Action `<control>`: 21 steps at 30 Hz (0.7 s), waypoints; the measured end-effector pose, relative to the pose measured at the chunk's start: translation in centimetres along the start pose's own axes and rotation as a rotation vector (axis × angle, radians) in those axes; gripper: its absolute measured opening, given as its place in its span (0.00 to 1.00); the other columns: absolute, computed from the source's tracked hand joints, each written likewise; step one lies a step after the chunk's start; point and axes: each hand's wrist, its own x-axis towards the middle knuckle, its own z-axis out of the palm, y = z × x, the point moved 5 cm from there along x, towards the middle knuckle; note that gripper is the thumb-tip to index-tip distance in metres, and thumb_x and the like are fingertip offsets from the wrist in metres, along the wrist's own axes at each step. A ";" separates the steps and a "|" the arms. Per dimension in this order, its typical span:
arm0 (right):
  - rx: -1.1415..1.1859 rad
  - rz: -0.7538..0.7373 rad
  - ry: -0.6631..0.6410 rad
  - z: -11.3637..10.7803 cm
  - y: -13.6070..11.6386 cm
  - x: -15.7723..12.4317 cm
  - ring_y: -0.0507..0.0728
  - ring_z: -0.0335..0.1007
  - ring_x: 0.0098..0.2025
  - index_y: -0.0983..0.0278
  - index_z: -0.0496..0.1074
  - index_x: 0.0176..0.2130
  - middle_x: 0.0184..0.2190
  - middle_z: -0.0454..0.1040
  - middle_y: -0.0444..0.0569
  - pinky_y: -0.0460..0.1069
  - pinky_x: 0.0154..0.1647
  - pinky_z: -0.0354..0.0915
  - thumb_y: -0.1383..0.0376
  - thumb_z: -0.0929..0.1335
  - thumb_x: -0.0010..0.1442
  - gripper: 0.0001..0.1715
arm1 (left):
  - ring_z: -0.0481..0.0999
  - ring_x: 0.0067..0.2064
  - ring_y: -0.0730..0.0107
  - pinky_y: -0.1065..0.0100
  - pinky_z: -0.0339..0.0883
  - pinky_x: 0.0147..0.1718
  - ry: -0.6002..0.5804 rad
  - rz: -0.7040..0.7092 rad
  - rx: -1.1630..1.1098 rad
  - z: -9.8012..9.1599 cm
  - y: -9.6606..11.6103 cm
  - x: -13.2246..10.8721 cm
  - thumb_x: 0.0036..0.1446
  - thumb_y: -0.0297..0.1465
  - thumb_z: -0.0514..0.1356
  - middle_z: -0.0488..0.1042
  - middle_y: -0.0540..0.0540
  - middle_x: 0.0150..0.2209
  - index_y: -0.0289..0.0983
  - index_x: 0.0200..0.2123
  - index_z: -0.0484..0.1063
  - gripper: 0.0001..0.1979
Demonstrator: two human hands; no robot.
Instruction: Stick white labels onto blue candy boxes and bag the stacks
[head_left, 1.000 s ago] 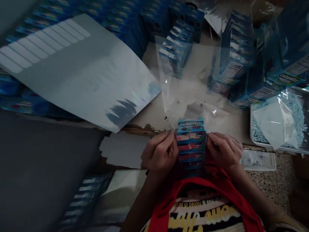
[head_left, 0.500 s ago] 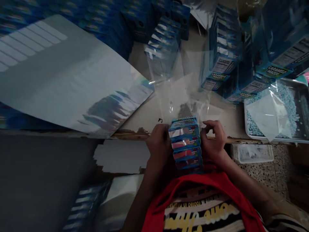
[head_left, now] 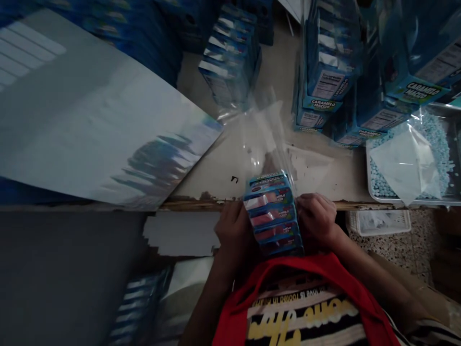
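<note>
A row of small blue candy boxes [head_left: 272, 216] sits at the table's front edge, against the red apron, with clear plastic film around it. The loose end of this clear plastic bag [head_left: 264, 127] stretches away from me over the tabletop. My left hand [head_left: 234, 226] is closed at the left side of the boxes; its fingertips are partly hidden in shadow. On the opposite side my right hand [head_left: 317, 214] is closed, with thumb and fingers pinching the film's edge beside the boxes.
Large glossy sheets [head_left: 108, 115] cover the table's left. Another wrapped row of blue boxes [head_left: 230, 57] stands behind, with stacked candy boxes [head_left: 326, 81] to its right. A metal tray [head_left: 372, 180] of pale blue candies lies far right, above a white basket [head_left: 382, 222].
My right hand's fingers have closed in, where a gap showed before. Both hands sit slightly lower beside the boxes, and the film's loose end has narrowed. The view has shifted a little.
</note>
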 end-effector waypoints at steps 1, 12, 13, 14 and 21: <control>0.022 0.052 -0.030 0.2 0.5 -0.3 0.54 0.78 0.34 0.59 0.74 0.36 0.32 0.82 0.47 0.49 0.36 0.71 0.71 0.68 0.69 0.09 | 0.75 0.41 0.57 0.60 0.66 0.40 0.025 0.026 0.050 -0.1 0.2 0.0 0.69 0.33 0.59 0.76 0.41 0.37 0.39 0.34 0.75 0.09; 0.139 0.010 -0.278 -1.8 2.1 -5.0 0.53 0.67 0.28 0.60 0.69 0.28 0.25 0.73 0.44 0.48 0.31 0.61 0.69 0.68 0.66 0.14 | 0.75 0.38 0.60 0.64 0.65 0.33 -0.189 0.444 0.193 0.6 2.8 -3.1 0.70 0.33 0.57 0.79 0.39 0.36 0.38 0.35 0.78 0.13; 0.152 -0.001 -0.308 -2.4 2.0 -5.9 0.52 0.66 0.27 0.60 0.68 0.27 0.25 0.72 0.43 0.48 0.30 0.59 0.70 0.68 0.66 0.15 | 0.75 0.38 0.60 0.65 0.66 0.32 -0.234 0.468 0.191 0.8 3.2 -4.3 0.70 0.32 0.57 0.79 0.39 0.37 0.38 0.36 0.79 0.12; 0.186 -0.018 -0.343 -3.0 1.9 -7.0 0.52 0.64 0.26 0.60 0.66 0.26 0.24 0.71 0.42 0.48 0.29 0.57 0.71 0.68 0.66 0.16 | 0.76 0.39 0.60 0.65 0.66 0.32 -0.278 0.481 0.180 1.0 3.4 -5.7 0.70 0.31 0.57 0.80 0.39 0.39 0.38 0.39 0.80 0.11; 0.323 -0.101 -0.552 -5.9 0.5 -11.8 0.51 0.62 0.27 0.60 0.63 0.27 0.24 0.68 0.42 0.48 0.29 0.54 0.73 0.64 0.70 0.19 | 0.77 0.50 0.51 0.57 0.75 0.48 -0.528 -0.119 -0.503 4.3 -0.4 -12.8 0.61 0.48 0.66 0.81 0.41 0.41 0.44 0.41 0.83 0.16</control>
